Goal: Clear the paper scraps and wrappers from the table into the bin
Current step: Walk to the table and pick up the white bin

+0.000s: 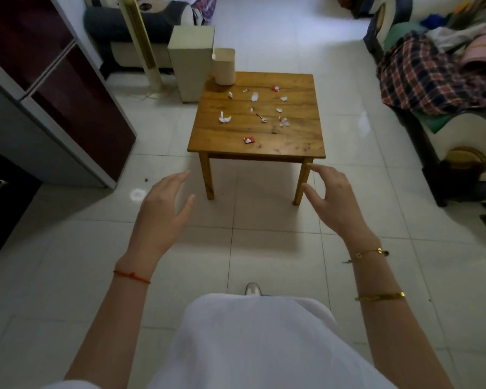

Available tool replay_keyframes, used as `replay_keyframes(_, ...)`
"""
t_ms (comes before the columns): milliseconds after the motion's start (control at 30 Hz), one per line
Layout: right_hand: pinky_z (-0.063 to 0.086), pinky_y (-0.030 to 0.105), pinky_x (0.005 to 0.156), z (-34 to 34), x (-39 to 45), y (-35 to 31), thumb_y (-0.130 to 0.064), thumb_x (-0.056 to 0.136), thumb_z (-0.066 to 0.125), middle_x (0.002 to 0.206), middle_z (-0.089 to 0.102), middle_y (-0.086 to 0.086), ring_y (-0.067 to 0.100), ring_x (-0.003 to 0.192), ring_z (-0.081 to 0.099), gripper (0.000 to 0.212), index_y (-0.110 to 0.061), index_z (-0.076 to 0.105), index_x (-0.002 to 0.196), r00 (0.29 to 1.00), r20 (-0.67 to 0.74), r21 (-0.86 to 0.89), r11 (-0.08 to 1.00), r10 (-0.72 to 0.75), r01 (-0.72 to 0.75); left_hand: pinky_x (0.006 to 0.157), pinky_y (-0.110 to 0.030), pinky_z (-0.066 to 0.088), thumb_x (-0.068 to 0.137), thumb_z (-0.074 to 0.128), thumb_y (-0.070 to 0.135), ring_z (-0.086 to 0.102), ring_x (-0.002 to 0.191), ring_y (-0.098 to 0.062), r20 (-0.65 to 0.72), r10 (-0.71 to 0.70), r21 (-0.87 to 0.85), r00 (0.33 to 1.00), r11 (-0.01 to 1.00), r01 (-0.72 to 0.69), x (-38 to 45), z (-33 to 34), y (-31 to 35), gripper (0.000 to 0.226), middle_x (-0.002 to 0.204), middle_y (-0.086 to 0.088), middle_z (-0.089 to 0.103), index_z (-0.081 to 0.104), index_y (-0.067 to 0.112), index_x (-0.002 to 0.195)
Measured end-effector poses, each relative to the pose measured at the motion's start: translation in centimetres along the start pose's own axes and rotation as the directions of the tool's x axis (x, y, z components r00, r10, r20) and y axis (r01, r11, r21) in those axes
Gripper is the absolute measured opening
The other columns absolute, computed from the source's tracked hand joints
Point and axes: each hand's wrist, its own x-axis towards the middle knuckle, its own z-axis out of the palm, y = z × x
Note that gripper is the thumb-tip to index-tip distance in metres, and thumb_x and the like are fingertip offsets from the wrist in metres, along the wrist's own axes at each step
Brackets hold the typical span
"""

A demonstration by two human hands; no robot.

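A small square wooden table point(292, 141) stands ahead on the tiled floor. Several white paper scraps point(224, 118) and red-and-white wrappers point(249, 140) lie scattered over its top. A small cream bin point(224, 67) sits on the table's far left corner. My left hand point(163, 211) and my right hand point(331, 200) are raised in front of me, short of the table's near edge. Both are empty, with fingers spread apart.
A tall cream box point(190, 60) stands on the floor by the table's far left. A dark cabinet point(54, 88) lines the left side. At right, a sofa point(443, 80) is piled with clothes. My foot point(253, 289) shows below.
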Motion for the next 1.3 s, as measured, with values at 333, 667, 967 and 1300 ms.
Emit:
replay_keyframes(333,0.034,0.027,0.104,3.3,19.5,1.7,-0.024,0.092,0.060,0.128,0.058,0.003,0.020,0.123,0.047,0.041,-0.015,0.053,0.131,0.999,0.038,0.046,0.999,-0.016,0.015,0.107,-0.031,0.039,0.095,0.052,0.030,0.048,0.130,-0.018,0.014,-0.048,-0.011,0.999,0.999,0.048,18.4,3.6,-3.1,0.049,0.141,-0.004,0.053,0.045,0.018,0.142)
replay_keyframes(667,0.034,0.026,0.101,10.3,38.4,1.9,-0.027,0.094,0.058,0.132,0.056,0.001,0.017,0.124,0.047,0.042,-0.018,0.050,0.134,0.995,0.083,0.020,0.998,0.062,-0.064,0.108,-0.031,0.037,0.095,0.052,0.030,0.046,0.131,-0.018,0.117,-0.012,-0.008,0.993,1.000,0.013,40.0,6.7,-9.3,0.050,0.142,-0.003,0.051,0.043,0.019,0.143)
replay_keyframes(967,0.036,0.037,0.109,12.9,53.3,1.6,-0.032,0.096,0.054,0.133,0.054,-0.002,0.014,0.128,0.042,0.041,-0.021,0.047,0.135,0.988,0.064,0.045,0.988,0.144,-0.147,0.109,-0.033,0.037,0.096,0.050,0.029,0.043,0.134,-0.016,0.183,0.021,-0.001,0.983,1.000,-0.021,57.4,7.8,-11.7,0.049,0.143,-0.001,0.050,0.041,0.021,0.143)
replay_keyframes(1300,0.036,0.035,0.110,14.7,63.9,5.0,-0.032,0.096,0.053,0.135,0.053,-0.002,0.015,0.129,0.042,0.042,-0.019,0.047,0.135,0.979,0.119,0.008,0.985,0.168,-0.170,0.105,-0.033,0.039,0.097,0.049,0.031,0.044,0.134,-0.018,0.196,-0.040,-0.013,0.980,0.999,0.043,68.7,12.3,-12.3,0.048,0.144,-0.001,0.049,0.041,0.022,0.143)
